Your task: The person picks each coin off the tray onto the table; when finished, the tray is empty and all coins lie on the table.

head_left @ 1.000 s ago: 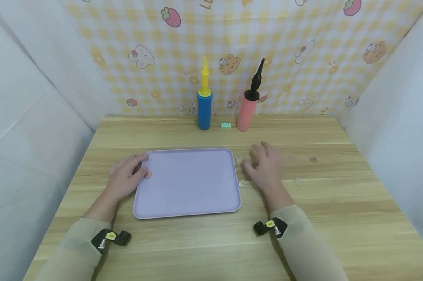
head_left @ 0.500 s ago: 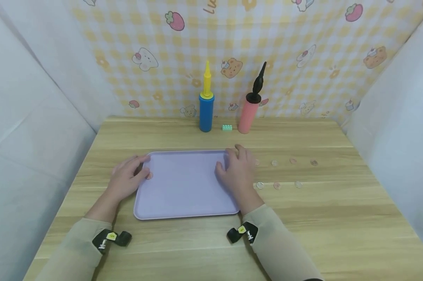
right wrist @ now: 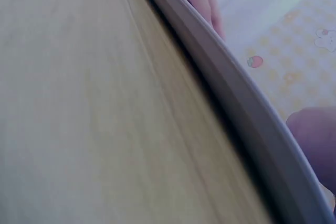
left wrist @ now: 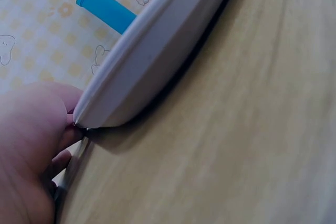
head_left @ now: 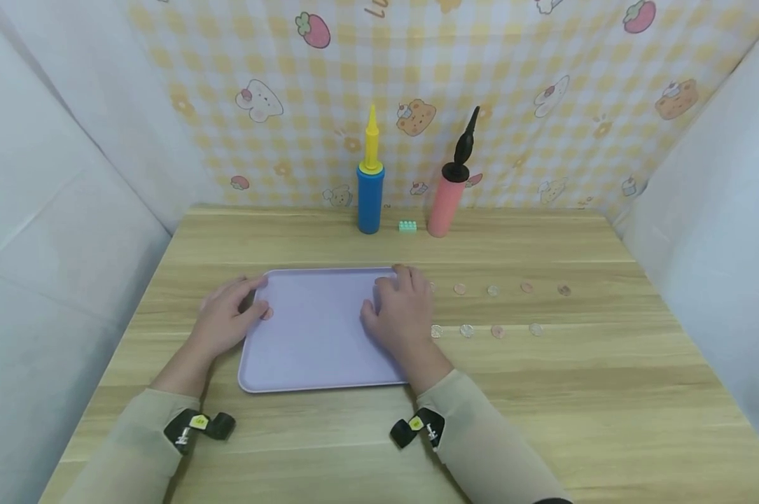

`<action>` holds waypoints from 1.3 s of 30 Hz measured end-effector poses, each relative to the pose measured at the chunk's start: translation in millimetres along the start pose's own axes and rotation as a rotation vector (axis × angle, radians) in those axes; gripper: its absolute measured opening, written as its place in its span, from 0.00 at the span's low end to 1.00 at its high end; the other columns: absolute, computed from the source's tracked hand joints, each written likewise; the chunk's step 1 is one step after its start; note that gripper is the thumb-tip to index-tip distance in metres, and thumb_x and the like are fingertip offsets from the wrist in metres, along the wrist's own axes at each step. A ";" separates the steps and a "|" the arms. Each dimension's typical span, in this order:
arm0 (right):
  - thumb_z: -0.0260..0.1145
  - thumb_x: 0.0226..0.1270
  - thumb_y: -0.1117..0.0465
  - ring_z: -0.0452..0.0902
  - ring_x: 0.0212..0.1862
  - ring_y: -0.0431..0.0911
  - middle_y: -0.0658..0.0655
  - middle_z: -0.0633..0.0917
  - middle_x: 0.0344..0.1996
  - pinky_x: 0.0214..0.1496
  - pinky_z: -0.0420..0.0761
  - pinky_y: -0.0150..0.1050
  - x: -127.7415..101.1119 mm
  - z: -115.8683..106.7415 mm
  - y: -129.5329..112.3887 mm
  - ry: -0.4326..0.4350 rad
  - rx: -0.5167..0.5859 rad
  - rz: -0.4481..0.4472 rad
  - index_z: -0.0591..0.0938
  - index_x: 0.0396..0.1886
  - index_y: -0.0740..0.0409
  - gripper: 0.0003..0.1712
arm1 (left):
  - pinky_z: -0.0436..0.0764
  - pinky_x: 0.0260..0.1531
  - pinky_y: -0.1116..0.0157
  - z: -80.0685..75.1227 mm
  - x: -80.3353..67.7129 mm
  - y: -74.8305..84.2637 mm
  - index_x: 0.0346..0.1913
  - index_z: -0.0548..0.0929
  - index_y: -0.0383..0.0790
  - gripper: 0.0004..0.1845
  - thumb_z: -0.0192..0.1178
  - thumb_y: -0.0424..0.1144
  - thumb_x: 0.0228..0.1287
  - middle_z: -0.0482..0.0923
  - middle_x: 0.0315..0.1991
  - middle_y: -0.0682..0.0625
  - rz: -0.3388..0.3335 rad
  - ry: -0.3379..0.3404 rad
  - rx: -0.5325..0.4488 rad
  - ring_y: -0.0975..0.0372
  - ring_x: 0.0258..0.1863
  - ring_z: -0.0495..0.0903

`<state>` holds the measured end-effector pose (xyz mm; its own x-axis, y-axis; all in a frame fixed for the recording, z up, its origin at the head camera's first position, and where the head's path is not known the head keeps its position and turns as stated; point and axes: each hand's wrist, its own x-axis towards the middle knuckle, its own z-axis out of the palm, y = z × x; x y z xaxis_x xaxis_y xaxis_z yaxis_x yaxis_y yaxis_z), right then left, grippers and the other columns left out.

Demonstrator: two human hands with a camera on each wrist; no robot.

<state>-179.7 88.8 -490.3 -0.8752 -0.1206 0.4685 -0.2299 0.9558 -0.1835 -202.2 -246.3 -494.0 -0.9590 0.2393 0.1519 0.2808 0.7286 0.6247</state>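
The light purple tray [head_left: 316,336] lies on the table in the head view. At its left rim rests my left hand [head_left: 227,318], with thumb and forefinger reaching over the edge and spread apart. A small copper-coloured coin [head_left: 267,315] shows at the thumb tip; I cannot tell whether the thumb presses on it. My right hand [head_left: 401,318] is over the tray's right end, fingers loosely bent, nothing visible in them. It hides most of the tray's right edge. Copper and silver coins, such as this silver one [head_left: 466,331], form two rows to the right.
At the back stand a blue hand pump [head_left: 370,201] with a yellow nozzle and a pink hand pump [head_left: 445,205] with a black nozzle. A mint toy brick [head_left: 407,226] lies between them. A patterned cloth [head_left: 279,140] hangs behind the table.
My right hand has moved left from beside the coins onto the tray's right end, uncovering more of both coin rows. The left hand and the tray stay in place.
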 end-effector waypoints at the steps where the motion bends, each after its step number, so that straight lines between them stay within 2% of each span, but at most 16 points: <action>1: 0.70 0.66 0.46 0.70 0.66 0.59 0.63 0.81 0.61 0.66 0.72 0.58 0.4 0.8 -2.2 -0.011 0.004 0.001 0.90 0.45 0.55 0.19 | 0.48 0.71 0.24 -0.8 -0.2 -0.6 0.75 0.75 0.36 0.29 0.60 0.45 0.78 0.67 0.75 0.27 -0.002 0.002 -0.004 0.29 0.76 0.59; 6: 0.70 0.66 0.46 0.71 0.66 0.59 0.62 0.82 0.60 0.67 0.71 0.58 1.9 4.0 -11.7 -0.036 0.000 -0.022 0.89 0.40 0.53 0.16 | 0.45 0.73 0.26 -5.7 -2.3 -2.5 0.76 0.74 0.36 0.31 0.59 0.50 0.80 0.65 0.77 0.27 -0.044 -0.009 -0.037 0.28 0.77 0.57; 12: 0.70 0.67 0.46 0.73 0.65 0.58 0.60 0.83 0.60 0.67 0.73 0.58 0.4 8.3 -35.5 -0.086 0.000 -0.060 0.89 0.39 0.52 0.15 | 0.43 0.74 0.27 -10.6 -4.9 -2.5 0.77 0.74 0.38 0.31 0.54 0.52 0.82 0.64 0.78 0.29 -0.099 -0.022 -0.065 0.30 0.79 0.56; 17: 0.68 0.70 0.45 0.72 0.66 0.55 0.58 0.82 0.60 0.67 0.72 0.55 0.5 12.7 -65.9 -0.165 0.025 -0.080 0.88 0.41 0.51 0.15 | 0.45 0.75 0.28 -10.5 -5.3 -5.7 0.77 0.74 0.39 0.30 0.49 0.53 0.84 0.64 0.78 0.29 -0.105 -0.012 -0.078 0.31 0.79 0.57; 21: 0.66 0.72 0.44 0.73 0.65 0.54 0.57 0.83 0.59 0.66 0.74 0.54 2.3 16.7 -86.7 -0.207 0.019 -0.119 0.89 0.42 0.50 0.16 | 0.47 0.75 0.29 -8.3 -4.4 -6.8 0.77 0.75 0.39 0.29 0.49 0.52 0.85 0.66 0.77 0.31 -0.097 0.007 -0.086 0.33 0.79 0.58; 28: 0.65 0.74 0.41 0.73 0.65 0.52 0.54 0.83 0.61 0.67 0.75 0.52 4.9 23.5 -104.8 -0.277 0.008 -0.127 0.90 0.51 0.47 0.20 | 0.46 0.76 0.31 -1.1 1.0 -2.2 0.77 0.75 0.40 0.29 0.48 0.52 0.85 0.66 0.78 0.32 -0.083 -0.011 -0.099 0.34 0.79 0.58; 32: 0.64 0.74 0.40 0.72 0.66 0.52 0.54 0.82 0.62 0.67 0.75 0.52 8.2 29.5 -114.7 -0.294 0.015 -0.117 0.89 0.57 0.44 0.22 | 0.45 0.76 0.31 -0.4 3.1 -0.9 0.77 0.75 0.40 0.28 0.49 0.52 0.85 0.67 0.78 0.32 -0.081 0.005 -0.093 0.34 0.79 0.59; 39: 0.58 0.78 0.39 0.68 0.68 0.53 0.55 0.75 0.68 0.66 0.72 0.52 10.5 43.0 -145.7 -0.365 0.011 -0.106 0.81 0.71 0.36 0.27 | 0.46 0.76 0.30 -1.8 3.4 -1.4 0.75 0.78 0.40 0.26 0.50 0.50 0.85 0.71 0.75 0.34 -0.068 0.024 -0.076 0.36 0.79 0.60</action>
<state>-173.7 -63.2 -495.8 -0.9399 -0.3082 0.1467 -0.3301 0.9301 -0.1610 -205.9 -247.7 -493.1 -0.9767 0.1745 0.1248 0.2117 0.6918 0.6903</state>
